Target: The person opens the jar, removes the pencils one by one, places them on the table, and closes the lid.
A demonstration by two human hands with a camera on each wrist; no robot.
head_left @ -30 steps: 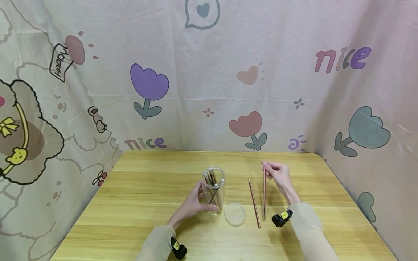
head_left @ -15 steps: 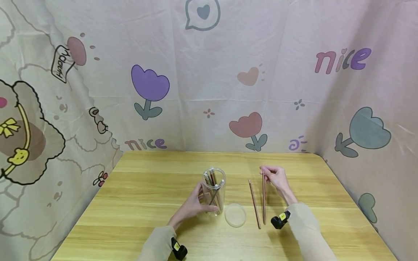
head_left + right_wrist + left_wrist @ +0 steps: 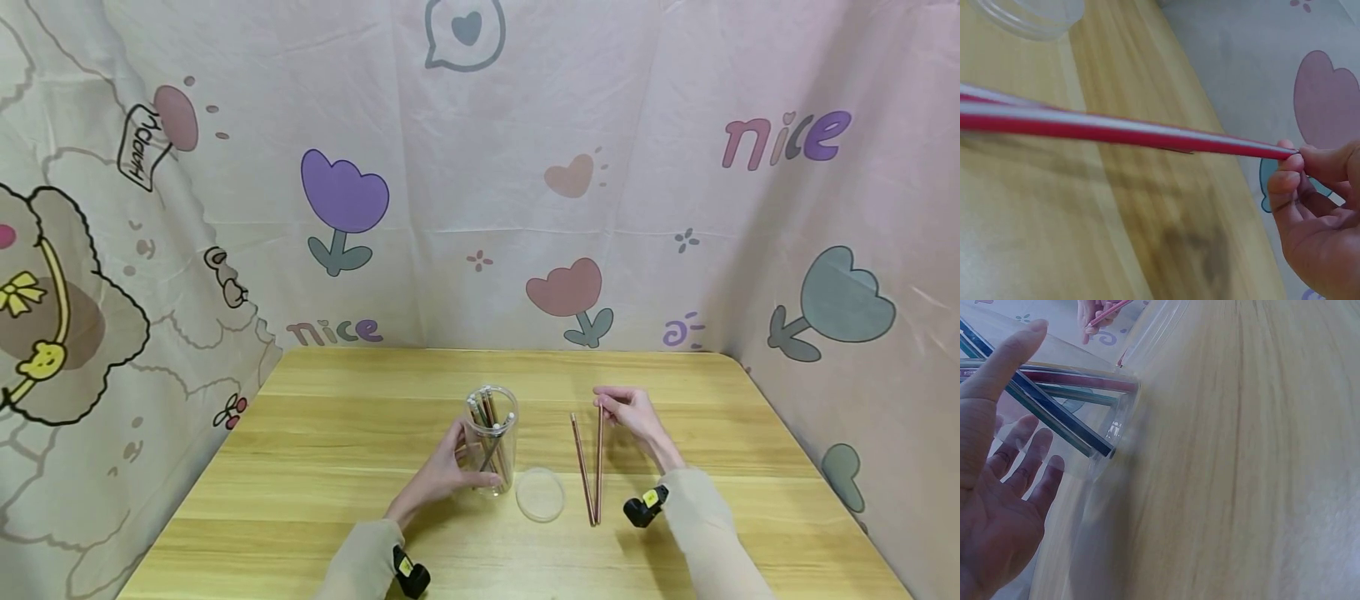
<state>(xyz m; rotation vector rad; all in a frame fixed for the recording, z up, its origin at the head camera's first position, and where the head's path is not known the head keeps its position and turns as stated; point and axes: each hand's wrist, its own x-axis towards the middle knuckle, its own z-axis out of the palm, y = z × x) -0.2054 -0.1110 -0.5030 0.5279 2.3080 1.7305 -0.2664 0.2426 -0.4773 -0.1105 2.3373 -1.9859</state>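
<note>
A clear jar [image 3: 507, 457] stands upright on the table with several pencils [image 3: 489, 408] in it, their pale ends up. My left hand [image 3: 444, 473] holds the jar from its left side, thumb in front and fingers behind. Further right, my right hand [image 3: 632, 413] pinches a reddish pencil [image 3: 600, 467] at its far end, between thumb and fingertips. Its near end meets the near end of a second reddish pencil [image 3: 582, 467], which lies on the table. In the right wrist view the held pencil [image 3: 1147, 134] slants down from the fingertips.
Between the jar and the loose pencils lies a round clear lid [image 3: 540, 495] on the wooden table [image 3: 337, 433]. A printed cloth [image 3: 480, 167] hangs behind the table and along its sides.
My right hand has come nearer and slightly left with its pencil, whose near end now meets the lying pencil's. My left hand and the jar have stayed put.
</note>
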